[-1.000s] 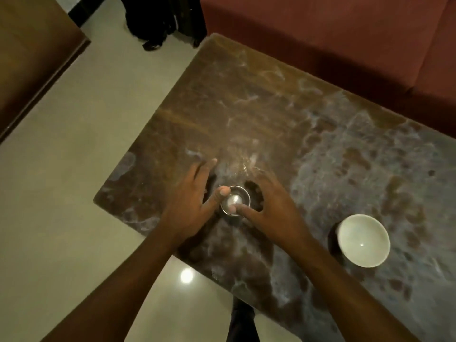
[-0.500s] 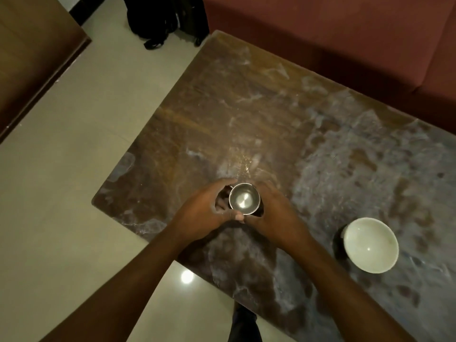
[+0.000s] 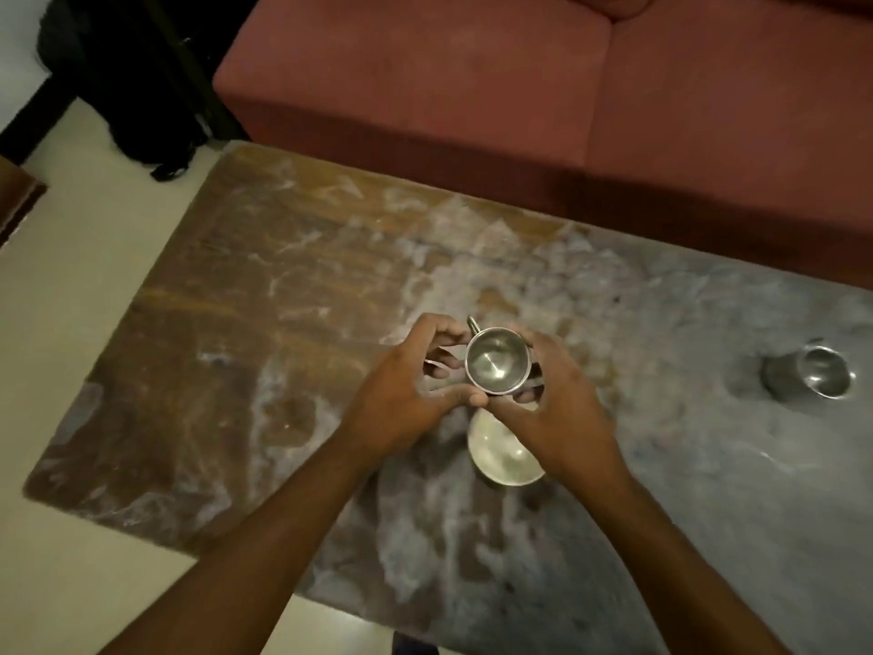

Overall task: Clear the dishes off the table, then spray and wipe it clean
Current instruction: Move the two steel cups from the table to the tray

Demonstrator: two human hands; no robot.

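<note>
Head view, looking down on a brown and grey marble table [image 3: 226, 371]: a small steel cup [image 3: 496, 366] with a handle, upright and held up above the table, gripped from both sides by left hand [image 3: 401, 404] and right hand [image 3: 560, 418], fingers curled round its wall, thumb tips meeting at its near side. Directly below the hands and partly hidden, a white bowl [image 3: 500, 458] on the table; well to the right, a second steel cup [image 3: 810, 378], also on the table. Beyond the far edge, a red sofa [image 3: 472, 87]; at upper left, a dark bag [image 3: 141, 101] on the pale floor.
</note>
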